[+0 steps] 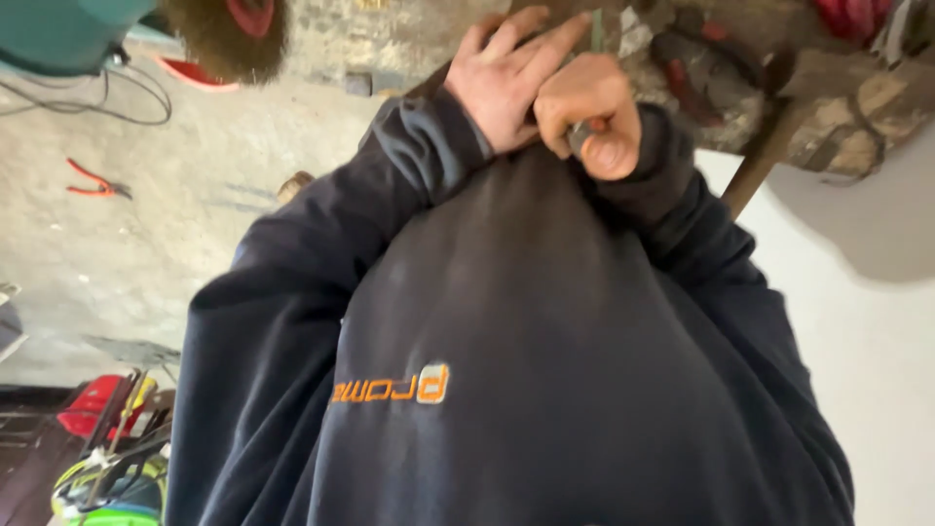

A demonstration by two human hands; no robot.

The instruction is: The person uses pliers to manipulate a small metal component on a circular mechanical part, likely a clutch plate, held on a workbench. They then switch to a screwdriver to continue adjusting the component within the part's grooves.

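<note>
Nearest is the dark sweatshirt (545,370) with an orange emblem; just above its top edge the right hand (589,122) is closed in a fist around a thin tool (595,34). The left hand (506,78) lies against it, fingers loosely stretched. Farther left of the sweatshirt, red pliers (94,181) lie on the concrete floor (195,195)

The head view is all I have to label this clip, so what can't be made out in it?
- Thin grey-green tool: mostly hidden inside the right hand; its kind unclear.
- Cluttered wooden workbench: cut by the top edge, blurred.
- Left hand: its palm faces away.
- Floor below: blocked by the dark sweatshirt.
</note>
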